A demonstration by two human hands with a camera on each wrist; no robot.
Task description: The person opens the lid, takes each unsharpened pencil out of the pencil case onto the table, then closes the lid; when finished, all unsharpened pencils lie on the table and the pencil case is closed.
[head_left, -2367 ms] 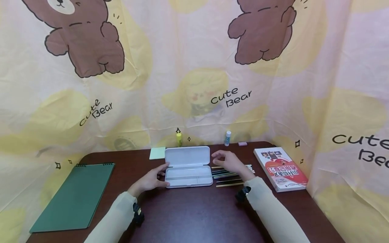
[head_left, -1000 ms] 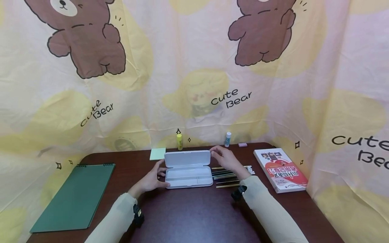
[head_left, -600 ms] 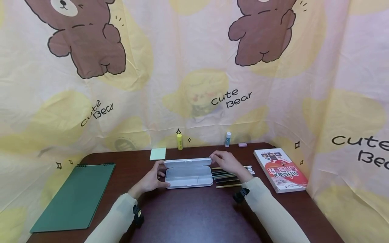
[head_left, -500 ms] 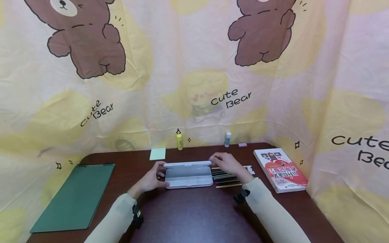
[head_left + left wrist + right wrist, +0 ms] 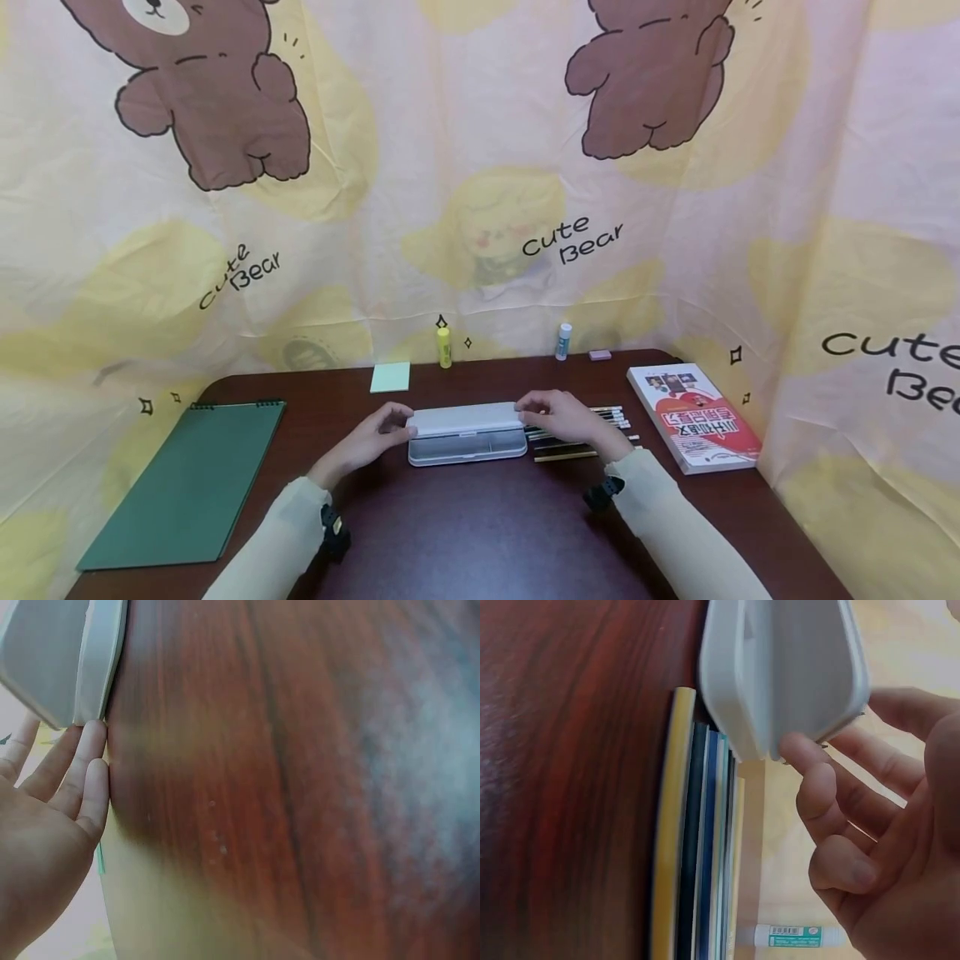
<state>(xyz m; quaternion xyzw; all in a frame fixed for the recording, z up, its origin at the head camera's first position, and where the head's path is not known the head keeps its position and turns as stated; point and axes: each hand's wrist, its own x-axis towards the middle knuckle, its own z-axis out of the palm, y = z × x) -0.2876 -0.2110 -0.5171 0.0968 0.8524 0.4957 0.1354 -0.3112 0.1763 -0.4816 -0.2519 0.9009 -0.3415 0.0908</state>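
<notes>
A white pencil case [image 5: 468, 419] stands on the dark wooden table with its lid tilted partly down over the divided tray. At its left end, my left hand [image 5: 363, 440] holds the lid between thumb and fingers; the left wrist view shows the fingertips right at the end wall of the case [image 5: 97, 660]. My right hand [image 5: 568, 418] grips the lid's right end. Seen from the right wrist, its fingers [image 5: 889, 761] lie at the lid's corner and hinge side, the lower ones curled. Several pencils [image 5: 566, 455] lie in a row just right of the case, partly under that hand.
A green spiral pad [image 5: 180, 492] lies at the left, a thick book [image 5: 697, 421] at the right. Along the back are pale sticky notes [image 5: 390, 377], a yellow tube [image 5: 444, 347], a glue stick [image 5: 563, 342] and a pink eraser [image 5: 599, 355]. A bear-print curtain encloses the table.
The lid has swung forward and down from standing upright, covering the tray's rear part. My right hand took its right corner and came down with it; my left hand shifted up onto the lid's end.
</notes>
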